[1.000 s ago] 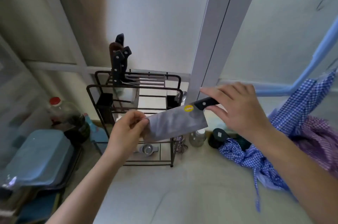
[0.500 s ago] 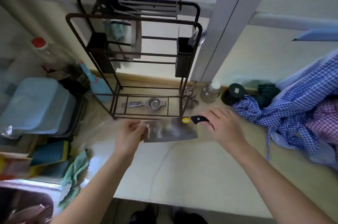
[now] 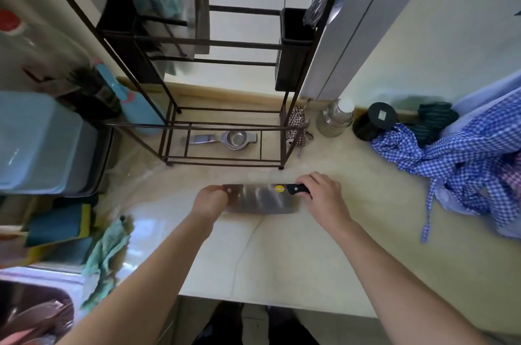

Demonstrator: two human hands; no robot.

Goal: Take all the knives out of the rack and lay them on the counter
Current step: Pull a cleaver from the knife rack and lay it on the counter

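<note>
A steel cleaver (image 3: 260, 199) with a black handle and a yellow sticker lies flat, low over or on the pale counter (image 3: 282, 254), just in front of the dark wire rack (image 3: 225, 46). My right hand (image 3: 324, 198) grips its handle. My left hand (image 3: 210, 203) pinches the far end of the blade. Other blades (image 3: 180, 20) hang blurred in the rack's upper left; their handles are out of frame.
A small metal strainer (image 3: 225, 140) lies on the rack's base. Right of the rack stand a glass jar (image 3: 335, 119), a black lidded pot (image 3: 375, 120) and blue checked cloth (image 3: 465, 170). A blue bin (image 3: 39, 141), a green rag (image 3: 108, 249) and the sink (image 3: 31, 313) fill the left.
Both hands carried the cleaver down from in front of the rack to the counter. My view tilted downward, so the rack's top and knife handles left the frame.
</note>
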